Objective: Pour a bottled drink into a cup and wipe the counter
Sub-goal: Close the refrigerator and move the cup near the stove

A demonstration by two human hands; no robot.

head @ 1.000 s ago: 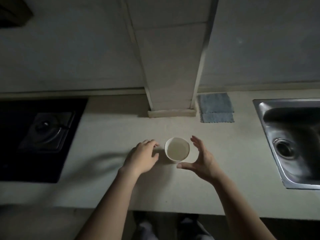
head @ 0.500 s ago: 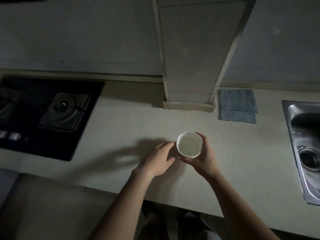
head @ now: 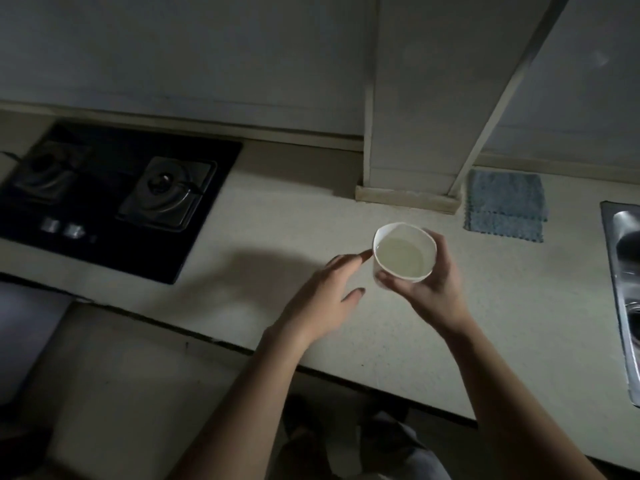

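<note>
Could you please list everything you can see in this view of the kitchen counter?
counter: one, pale cream, across the view
pillar: one, off-white, at the back wall
cup: one, white, pale liquid inside, held near the counter's middle
cloth: one, blue-grey, folded, at the back, right of the pillar
hob: one, black, two-burner, set into the counter at left
sink: one, steel, at the right edge
left hand: one, open, just left of the cup
right hand: one, gripping the cup
</note>
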